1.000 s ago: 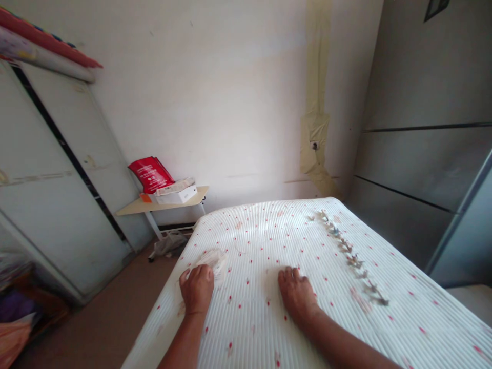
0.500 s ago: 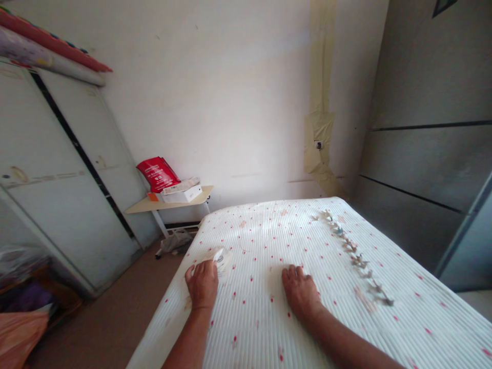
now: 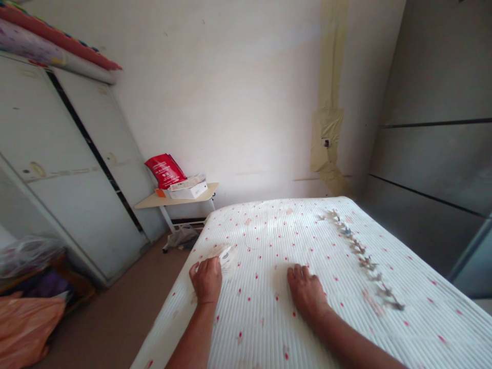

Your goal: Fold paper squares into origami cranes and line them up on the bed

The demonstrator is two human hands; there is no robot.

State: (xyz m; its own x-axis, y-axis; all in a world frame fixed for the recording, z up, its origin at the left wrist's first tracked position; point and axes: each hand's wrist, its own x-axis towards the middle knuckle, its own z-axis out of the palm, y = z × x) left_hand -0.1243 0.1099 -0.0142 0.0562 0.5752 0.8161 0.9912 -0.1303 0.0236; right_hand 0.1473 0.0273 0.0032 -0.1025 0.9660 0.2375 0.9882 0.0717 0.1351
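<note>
My left hand (image 3: 207, 281) is on the left side of the bed, its fingers curled over the near edge of a see-through plastic bag (image 3: 229, 262) with a white patch and print. Part of the bag is hidden behind the fingers. Palm down, my right hand (image 3: 306, 289) rests on the striped, red-dotted bedsheet (image 3: 265, 312) with its fingers a little apart and nothing seen in them. To its right, a row of small grey-brown figures (image 3: 357, 248) runs from the far end of the bed towards me; their exact kind is too small to tell.
Beyond the bed's far left corner stands a small table (image 3: 154, 201) with a red bag (image 3: 166, 170) and a white box (image 3: 190, 191). A sliding-door wardrobe (image 3: 103, 118) lines the left side. An orange bag (image 3: 26, 328) lies at the lower left.
The view has swung slightly left, so everything sits further right in the picture. Both hands stay at about the same places on the bed.
</note>
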